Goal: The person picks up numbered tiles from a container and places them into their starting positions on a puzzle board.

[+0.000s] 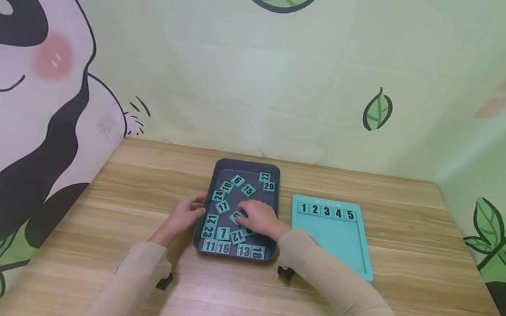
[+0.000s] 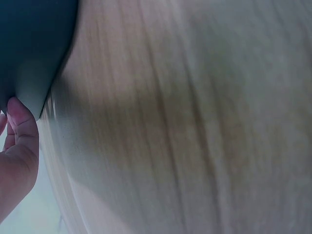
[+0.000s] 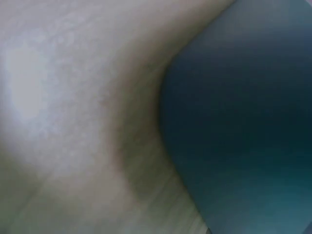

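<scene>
A dark blue tray (image 1: 245, 166) holds several teal number tiles, among them the 6 tile (image 1: 237, 180), the 15 tile (image 1: 248, 190) and the 7 tile (image 1: 223, 233). My left hand (image 1: 184, 216) is at the tray's left side, its thumb and fingertips touching the wall. In the left wrist view, that hand's thumb (image 2: 19, 114) lies against the tray's outside. My right hand (image 1: 260, 217) reaches into the tray and pinches a number tile (image 1: 234, 218) between thumb and fingers; its number is partly covered. Other tiles lie partly under this hand.
A light teal board (image 1: 328, 245) lies to the right of the tray, with tiles 1 to 5 in a row along its top. My right forearm crosses its lower left part. The wooden table (image 1: 223, 296) meets a printed wall cloth (image 1: 256, 105) at the back.
</scene>
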Tool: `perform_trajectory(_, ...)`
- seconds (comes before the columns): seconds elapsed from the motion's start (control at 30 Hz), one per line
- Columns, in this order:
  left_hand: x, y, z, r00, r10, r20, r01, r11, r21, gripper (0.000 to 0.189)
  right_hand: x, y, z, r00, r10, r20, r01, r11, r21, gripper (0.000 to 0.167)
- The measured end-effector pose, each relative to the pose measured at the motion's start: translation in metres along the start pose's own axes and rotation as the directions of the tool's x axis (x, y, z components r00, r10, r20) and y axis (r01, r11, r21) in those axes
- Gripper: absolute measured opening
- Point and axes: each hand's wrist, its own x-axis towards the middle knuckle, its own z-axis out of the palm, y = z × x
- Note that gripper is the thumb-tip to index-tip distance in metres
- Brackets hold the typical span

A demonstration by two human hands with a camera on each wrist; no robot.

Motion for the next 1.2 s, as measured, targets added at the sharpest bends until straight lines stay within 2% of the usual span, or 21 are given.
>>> perform_trajectory(0.17,0.000,-0.001,0.001,1.000,-0.004,0.001,0.004,1.000,-0.001,0.044,-0.002,0.000,0.000,0.999,-0.003,0.038,0.000,0.997,0.072,0.036)
perform_trajectory(0.33,0.000,-0.002,0.003,1.000,-0.004,-0.001,0.004,1.000,-0.001,0.044,-0.001,-0.002,0.003,0.998,0.031,0.056,-0.036,0.996,0.083,0.045)
perform_trajectory(0.57,0.000,-0.001,0.004,1.000,-0.008,0.002,0.008,1.000,-0.003,0.045,-0.001,-0.005,0.005,0.996,0.084,0.035,-0.087,0.994,0.069,0.040)
perform_trajectory(0.77,0.000,0.000,0.004,1.000,-0.013,0.007,0.013,1.000,-0.014,0.045,-0.004,-0.004,0.000,0.999,0.050,-0.009,-0.050,0.998,0.046,0.038)
perform_trajectory(1.03,-0.001,0.002,0.002,1.000,-0.028,0.007,0.028,1.000,-0.012,0.045,-0.013,-0.003,-0.023,0.996,-0.024,-0.087,0.024,1.000,-0.003,0.036)
perform_trajectory(1.2,-0.001,0.002,0.001,1.000,-0.027,0.004,0.027,1.000,-0.011,0.045,-0.026,0.002,-0.041,0.992,-0.001,-0.122,0.005,0.999,0.038,0.036)
